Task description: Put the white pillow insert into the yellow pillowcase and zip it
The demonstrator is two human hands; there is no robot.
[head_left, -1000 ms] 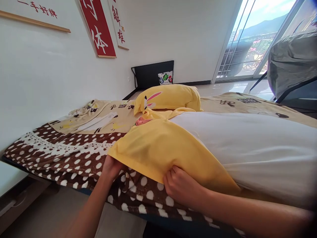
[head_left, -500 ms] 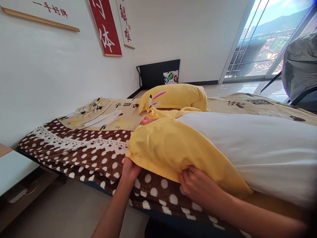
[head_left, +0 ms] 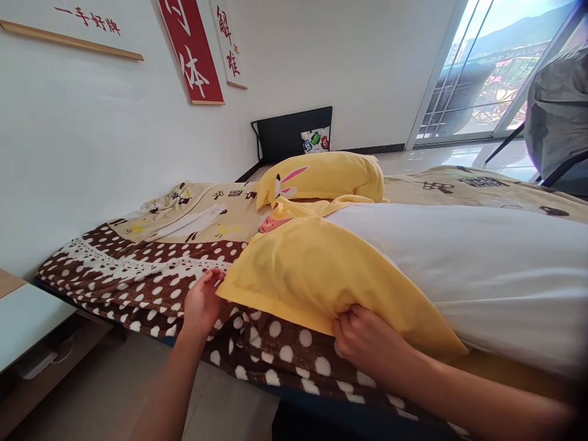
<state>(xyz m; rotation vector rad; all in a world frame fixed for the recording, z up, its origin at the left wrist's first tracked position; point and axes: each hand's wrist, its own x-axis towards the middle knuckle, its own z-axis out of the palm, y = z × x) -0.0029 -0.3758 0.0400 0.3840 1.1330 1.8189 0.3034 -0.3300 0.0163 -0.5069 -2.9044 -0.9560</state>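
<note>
A white pillow (head_left: pixel 468 257) lies along the near side of the bed, its left end inside a yellow pillowcase (head_left: pixel 312 269). My right hand (head_left: pixel 367 343) is closed on the pillowcase's lower hem near the middle. My left hand (head_left: pixel 202 303) sits just off the pillowcase's left corner, fingers loosely spread above the brown blanket with white dots (head_left: pixel 151 275). It holds nothing.
A second yellow pillow with a rabbit print (head_left: pixel 321 177) lies further back on the beige patterned sheet (head_left: pixel 463 184). A white bedside table (head_left: pixel 27 318) stands at the lower left. A white wall with red banners is on the left, and glass doors and a grey covered chair (head_left: pixel 555 110) on the right.
My left hand has let go of the pillowcase's left corner and moved left, fingers opening. My right hand keeps its grip on the hem. The view shifted slightly.
</note>
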